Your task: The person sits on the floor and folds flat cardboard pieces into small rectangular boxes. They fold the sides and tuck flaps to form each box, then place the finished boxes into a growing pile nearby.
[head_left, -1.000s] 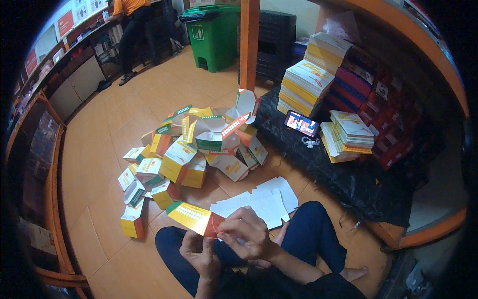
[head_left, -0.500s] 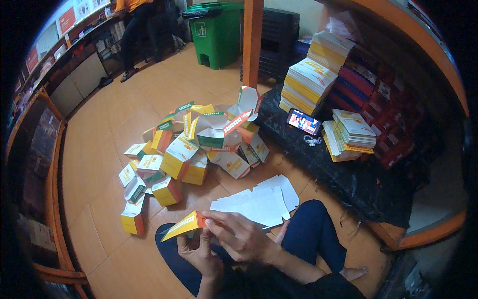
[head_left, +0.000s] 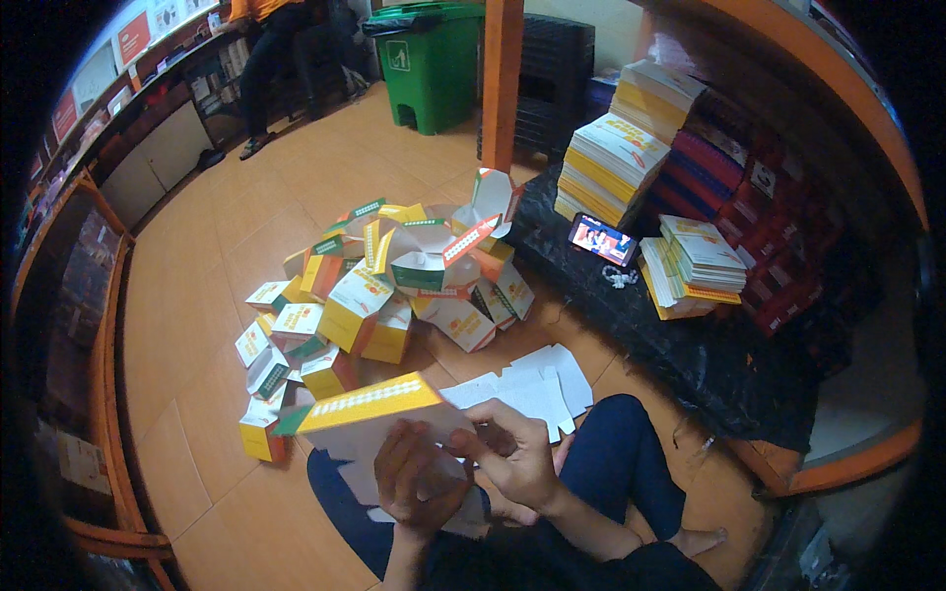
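A partly folded cardboard box (head_left: 370,402), with a yellow side, a green end flap and a white inner face, is held up in front of my lap. My left hand (head_left: 419,478) has its fingers curled against the white inner face. At the right end of the box, my right hand (head_left: 517,448) grips the edge with thumb and fingers. Just beyond my hands, flat white card blanks (head_left: 552,379) lie stacked on the floor, partly covered by the box and my right hand.
A heap of folded yellow, white, green and orange boxes (head_left: 355,295) spreads across the tiled floor ahead. At right, a black-covered low platform (head_left: 680,355) bears stacked cartons (head_left: 616,153), a smaller carton stack (head_left: 695,261) and a phone (head_left: 601,239). Beyond are a green bin (head_left: 429,74) and a standing person (head_left: 276,59).
The box has opened out and been raised, now showing its white inner face and green flap. My left hand has moved onto that inner face; my right hand has shifted slightly right.
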Tool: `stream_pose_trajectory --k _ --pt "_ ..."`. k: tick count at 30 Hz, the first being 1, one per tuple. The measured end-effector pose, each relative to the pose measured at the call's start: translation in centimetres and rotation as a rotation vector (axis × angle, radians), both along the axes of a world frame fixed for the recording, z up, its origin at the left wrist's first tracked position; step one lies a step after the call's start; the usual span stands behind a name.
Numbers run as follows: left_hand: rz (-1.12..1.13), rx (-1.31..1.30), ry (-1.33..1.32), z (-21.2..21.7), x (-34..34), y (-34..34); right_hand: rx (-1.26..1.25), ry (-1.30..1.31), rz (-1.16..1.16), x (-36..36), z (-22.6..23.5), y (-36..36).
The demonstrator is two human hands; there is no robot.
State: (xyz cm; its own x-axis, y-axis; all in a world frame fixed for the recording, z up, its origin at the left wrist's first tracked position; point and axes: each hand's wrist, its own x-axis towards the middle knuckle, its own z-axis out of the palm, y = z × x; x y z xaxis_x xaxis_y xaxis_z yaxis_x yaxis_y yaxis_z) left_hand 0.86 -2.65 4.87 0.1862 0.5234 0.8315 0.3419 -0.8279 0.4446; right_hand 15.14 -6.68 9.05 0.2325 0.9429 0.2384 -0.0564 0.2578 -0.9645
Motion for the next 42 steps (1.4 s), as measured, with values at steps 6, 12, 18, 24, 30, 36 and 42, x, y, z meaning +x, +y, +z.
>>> stream_pose_trajectory --k 6,12,18,24,30,36,42 --pt "0.08 -0.658 -0.377 -0.6 -0.8 -1.8 0.206 -0.253 -0.16 0.0 0.3 0.0" --pt "-0.186 -1.004 -0.889 -3.6 -1.5 -1.4 0.306 -0.521 -0.029 -0.3 0.0 0.2" --pt "-0.292 -1.075 -0.791 -1.4 -0.7 -1.7 0.361 -0.654 -0.164 -0.8 -0.9 0.7" --pt "-0.391 -1.133 -0.847 0.8 0.3 -2.3 0.383 -0.62 -0.333 -1.4 -1.2 0.8" --pt "-0.416 -1.152 -0.849 0.1 -0.2 -1.7 0.379 -0.559 -0.204 -0.8 -0.7 0.9" --pt "-0.405 -1.11 -0.95 -0.2 0.3 -1.7 0.378 -0.458 -0.051 0.3 -0.3 1.2" --pt "-0.416 -1.042 -0.868 -1.2 0.4 -1.6 0.337 -0.463 -0.079 0.1 -0.5 1.0"
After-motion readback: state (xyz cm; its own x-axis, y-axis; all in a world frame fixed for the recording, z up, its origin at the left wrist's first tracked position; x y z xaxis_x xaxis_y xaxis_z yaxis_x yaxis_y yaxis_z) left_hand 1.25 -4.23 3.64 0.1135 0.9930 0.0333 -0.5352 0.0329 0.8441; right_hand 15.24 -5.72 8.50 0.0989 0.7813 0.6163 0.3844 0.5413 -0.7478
